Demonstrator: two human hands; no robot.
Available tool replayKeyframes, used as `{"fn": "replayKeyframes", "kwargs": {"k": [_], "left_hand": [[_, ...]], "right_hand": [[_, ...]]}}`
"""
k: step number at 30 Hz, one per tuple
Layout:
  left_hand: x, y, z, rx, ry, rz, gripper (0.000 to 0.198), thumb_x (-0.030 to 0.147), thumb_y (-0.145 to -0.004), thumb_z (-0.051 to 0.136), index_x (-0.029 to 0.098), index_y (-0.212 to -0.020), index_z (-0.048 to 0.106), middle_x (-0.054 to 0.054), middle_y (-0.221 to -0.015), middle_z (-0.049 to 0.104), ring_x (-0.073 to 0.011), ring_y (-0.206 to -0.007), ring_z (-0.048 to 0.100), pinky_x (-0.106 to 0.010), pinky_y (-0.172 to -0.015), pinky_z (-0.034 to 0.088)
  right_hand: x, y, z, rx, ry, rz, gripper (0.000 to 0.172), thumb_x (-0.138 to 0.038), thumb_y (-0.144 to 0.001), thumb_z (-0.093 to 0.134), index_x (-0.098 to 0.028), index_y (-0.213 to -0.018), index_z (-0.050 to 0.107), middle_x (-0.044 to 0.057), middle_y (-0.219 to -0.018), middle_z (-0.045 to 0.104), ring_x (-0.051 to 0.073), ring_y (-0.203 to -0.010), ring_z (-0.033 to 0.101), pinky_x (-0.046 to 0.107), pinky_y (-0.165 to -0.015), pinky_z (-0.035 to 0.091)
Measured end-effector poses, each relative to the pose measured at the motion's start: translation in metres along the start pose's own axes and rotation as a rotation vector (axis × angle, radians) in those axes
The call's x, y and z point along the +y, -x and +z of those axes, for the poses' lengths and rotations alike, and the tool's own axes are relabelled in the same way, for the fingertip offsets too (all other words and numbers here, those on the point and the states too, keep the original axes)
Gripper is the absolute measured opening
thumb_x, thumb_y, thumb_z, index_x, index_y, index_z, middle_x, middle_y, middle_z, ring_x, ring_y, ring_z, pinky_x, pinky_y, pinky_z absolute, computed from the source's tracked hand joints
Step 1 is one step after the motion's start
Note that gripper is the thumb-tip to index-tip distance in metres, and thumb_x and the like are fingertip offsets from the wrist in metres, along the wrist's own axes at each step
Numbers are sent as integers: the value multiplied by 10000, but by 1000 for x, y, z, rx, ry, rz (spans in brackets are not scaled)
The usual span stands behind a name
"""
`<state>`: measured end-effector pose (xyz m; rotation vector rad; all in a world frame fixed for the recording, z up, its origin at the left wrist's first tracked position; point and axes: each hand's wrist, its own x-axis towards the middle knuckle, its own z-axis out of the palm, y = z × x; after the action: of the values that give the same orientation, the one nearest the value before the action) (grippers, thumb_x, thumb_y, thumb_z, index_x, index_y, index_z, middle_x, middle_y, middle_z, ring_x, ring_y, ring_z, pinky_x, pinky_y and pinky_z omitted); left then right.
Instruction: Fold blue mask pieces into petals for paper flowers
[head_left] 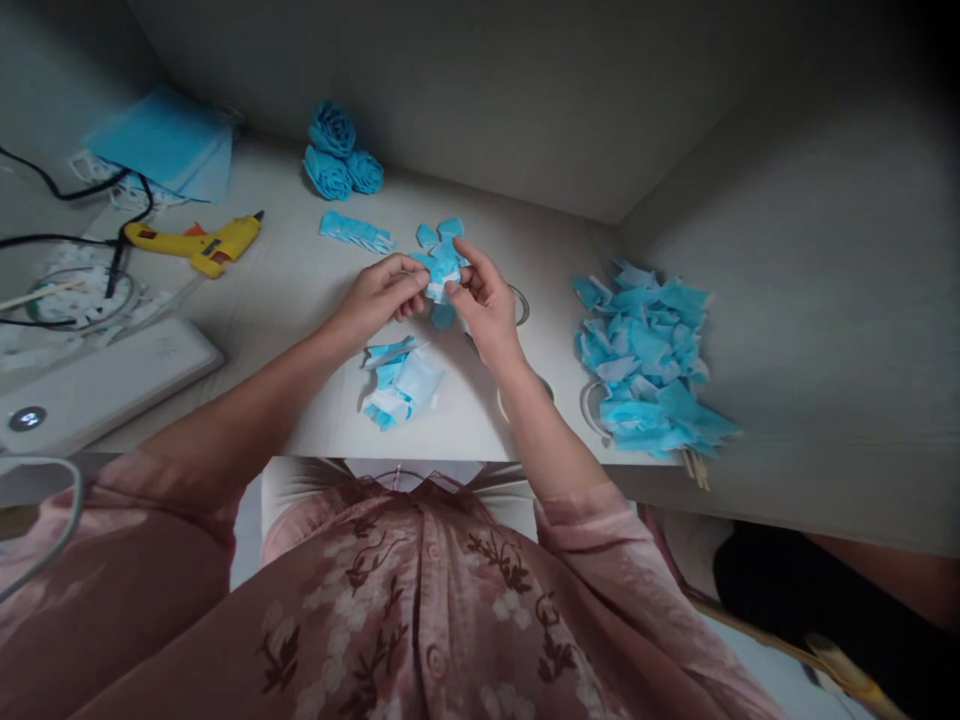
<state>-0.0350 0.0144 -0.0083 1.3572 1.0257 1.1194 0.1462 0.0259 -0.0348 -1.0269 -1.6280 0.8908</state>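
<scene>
Between my two hands, just above the table, is a small blue-and-white piece of mask fabric [442, 272]. My left hand [386, 290] pinches its left edge with thumb and forefinger. On the other side my right hand [484, 295] grips it, thumb in front and forefinger raised along its top. Several blue cut petals [450, 229] lie on the table behind and beneath the held piece. A pleated blue strip [354, 232] rests left of them. Nearer my body sits a loose heap of blue and white scraps [403, 385].
Three blue rolled flowers [334, 155] stand at the back. Flat blue masks [169, 145], a yellow glue gun [202, 243] with black cables and a white power bank [105, 385] are on the left. A large blue fabric bundle with sticks [645, 350] lies right, near tape rolls [519, 305].
</scene>
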Motion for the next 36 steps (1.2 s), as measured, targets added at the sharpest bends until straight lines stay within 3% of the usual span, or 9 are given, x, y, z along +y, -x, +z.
{"fn": "replayKeyframes", "kwargs": {"k": [12, 17, 23, 29, 36], "left_hand": [[-4, -1, -3, 51, -23, 80, 94, 214, -739, 701, 183, -738, 611, 25, -630, 573, -95, -567, 497, -230, -559, 407], [-6, -3, -2, 42, -40, 87, 117, 230, -751, 720, 182, -756, 613, 27, -640, 573, -93, -565, 502, -231, -565, 412], [-4, -2, -2, 40, 24, 50, 182, 371, -847, 658, 202, -914, 650, 16, -662, 581, -122, -578, 538, -245, -542, 415], [-4, -1, -1, 0, -27, 100, 276, 383, -701, 784, 181, -790, 618, 12, -725, 584, -107, -643, 517, -249, -604, 426], [-6, -1, -2, 2, -48, 103, 187, 321, -714, 729, 184, -743, 606, 15, -714, 582, -109, -657, 501, -251, -626, 415]], "right_hand": [[3, 2, -1, -41, -26, -25, 610, -643, -954, 564, -300, -1458, 549, 50, -1130, 714, 209, -1033, 680, 417, -930, 600], [7, 1, 0, -36, -14, -80, 614, -636, -951, 579, -315, -1472, 530, 55, -1118, 704, 201, -1001, 671, 399, -909, 594], [13, 0, 0, -20, 10, -112, 604, -615, -973, 558, -328, -1500, 493, 47, -1100, 684, 203, -1034, 672, 404, -920, 596], [7, 3, 4, -36, -10, -86, 586, -607, -957, 589, -307, -1458, 541, 39, -1037, 694, 176, -909, 654, 386, -883, 602], [-1, 4, 1, -31, -25, -63, 563, -659, -971, 524, -317, -1414, 580, 39, -1046, 700, 197, -981, 662, 425, -916, 591]]}}
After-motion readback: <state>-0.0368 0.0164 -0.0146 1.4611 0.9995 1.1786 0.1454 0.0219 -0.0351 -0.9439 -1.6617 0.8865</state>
